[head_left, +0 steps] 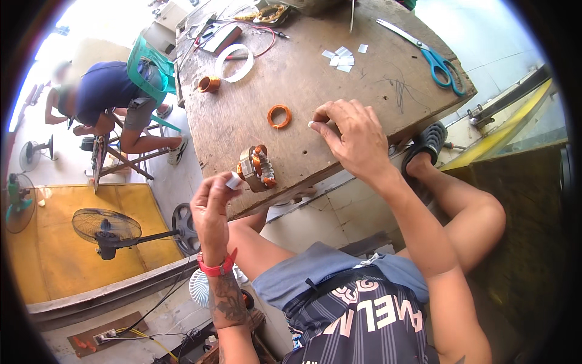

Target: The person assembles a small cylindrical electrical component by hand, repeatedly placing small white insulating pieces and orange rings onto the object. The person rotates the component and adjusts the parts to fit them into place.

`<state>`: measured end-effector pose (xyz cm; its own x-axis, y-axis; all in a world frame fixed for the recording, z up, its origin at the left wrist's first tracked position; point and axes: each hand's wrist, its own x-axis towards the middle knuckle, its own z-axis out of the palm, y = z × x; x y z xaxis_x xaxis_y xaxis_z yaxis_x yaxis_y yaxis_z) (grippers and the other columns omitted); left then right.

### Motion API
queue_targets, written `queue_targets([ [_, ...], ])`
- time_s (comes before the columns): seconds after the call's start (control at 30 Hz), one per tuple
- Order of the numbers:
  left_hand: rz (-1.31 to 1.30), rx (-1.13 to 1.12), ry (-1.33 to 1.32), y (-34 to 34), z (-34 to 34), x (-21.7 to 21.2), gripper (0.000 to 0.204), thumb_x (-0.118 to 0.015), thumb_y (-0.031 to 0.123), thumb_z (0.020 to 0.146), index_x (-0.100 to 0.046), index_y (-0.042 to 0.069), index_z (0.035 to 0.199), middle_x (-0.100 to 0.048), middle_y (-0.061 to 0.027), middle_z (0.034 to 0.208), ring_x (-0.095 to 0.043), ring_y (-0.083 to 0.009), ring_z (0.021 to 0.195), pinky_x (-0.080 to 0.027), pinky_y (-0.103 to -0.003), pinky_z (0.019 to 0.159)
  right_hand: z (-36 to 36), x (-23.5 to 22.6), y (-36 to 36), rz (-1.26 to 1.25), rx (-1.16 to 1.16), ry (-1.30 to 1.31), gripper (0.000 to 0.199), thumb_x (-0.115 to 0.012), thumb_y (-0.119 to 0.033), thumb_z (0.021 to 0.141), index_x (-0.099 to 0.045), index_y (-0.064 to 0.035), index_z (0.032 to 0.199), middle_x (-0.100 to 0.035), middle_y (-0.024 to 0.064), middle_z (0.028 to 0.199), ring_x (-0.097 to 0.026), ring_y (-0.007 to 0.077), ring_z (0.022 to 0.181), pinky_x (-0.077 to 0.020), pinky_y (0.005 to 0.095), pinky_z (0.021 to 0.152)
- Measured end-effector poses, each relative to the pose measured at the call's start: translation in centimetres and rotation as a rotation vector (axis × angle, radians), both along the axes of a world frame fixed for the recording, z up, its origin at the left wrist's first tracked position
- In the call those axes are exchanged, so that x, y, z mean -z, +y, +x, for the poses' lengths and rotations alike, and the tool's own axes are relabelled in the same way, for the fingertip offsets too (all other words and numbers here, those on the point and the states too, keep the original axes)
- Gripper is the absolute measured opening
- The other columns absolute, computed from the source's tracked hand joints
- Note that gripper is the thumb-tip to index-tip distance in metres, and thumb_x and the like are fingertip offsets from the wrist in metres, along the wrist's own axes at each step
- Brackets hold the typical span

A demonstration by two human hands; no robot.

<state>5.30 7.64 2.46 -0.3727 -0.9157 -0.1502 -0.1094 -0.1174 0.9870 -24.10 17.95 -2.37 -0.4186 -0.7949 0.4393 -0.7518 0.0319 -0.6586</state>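
Note:
Between the thumb and fingers of my left hand (211,203) is a small white paper slip (233,180). Just right of that hand, on the table's near edge, stands a motor stator (247,162) with copper windings and white pieces in its slots. My right hand (354,136) hovers over the table's right part, its thumb and forefinger closed together. A whitish spot shows at their tips; whether it is a nail or a held scrap is unclear. A ring-shaped copper wire coil (270,117) lies on the wood between my hands.
On the wooden table (327,91) lie several white slips (342,59), blue-handled scissors (433,57), loose wire bits (401,91), a white strip loop (250,63) and another copper coil (209,85). A person (106,91) sits at far left. A fan (106,227) stands left of me.

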Motion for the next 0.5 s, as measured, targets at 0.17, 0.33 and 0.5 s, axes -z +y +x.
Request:
queue_targets([
  [0.17,0.023,0.171,-0.029,0.2,-1.0,1.1,0.022,-0.066,0.006,0.107,-0.064,-0.004,0.126,-0.076,-0.0100,0.113,-0.074,-0.0149,0.101,-0.059,-0.029,0.089,0.2,0.3,0.1,-0.037,0.018,0.108,0.013,-0.074,-0.028,0.099,-0.072,-0.0161,0.103,-0.071,-0.0012,0.101,-0.063,0.0219,0.099,-0.0444,0.0392,0.088],
  [0.33,-0.125,0.213,-0.159,-0.7,-2.4,1.7,0.023,-0.067,-0.002,0.103,-0.067,-0.005,0.126,-0.078,-0.0078,0.111,-0.073,-0.0115,0.102,-0.059,-0.027,0.090,0.1,0.6,-0.2,-0.037,0.037,0.161,0.013,-0.074,-0.029,0.099,-0.072,-0.0168,0.103,-0.070,-0.0027,0.102,-0.063,0.0211,0.100,-0.0445,0.0383,0.088],
  [0.5,-0.257,0.181,-0.357,-0.1,-2.1,1.3,0.026,-0.067,-0.002,0.102,-0.067,-0.008,0.127,-0.080,-0.0076,0.108,-0.074,-0.0111,0.099,-0.057,-0.026,0.089,0.1,0.8,-0.4,-0.053,0.038,0.163,0.013,-0.075,-0.029,0.098,-0.073,-0.0176,0.103,-0.070,-0.0031,0.101,-0.064,0.0207,0.100,-0.0452,0.0381,0.088],
])
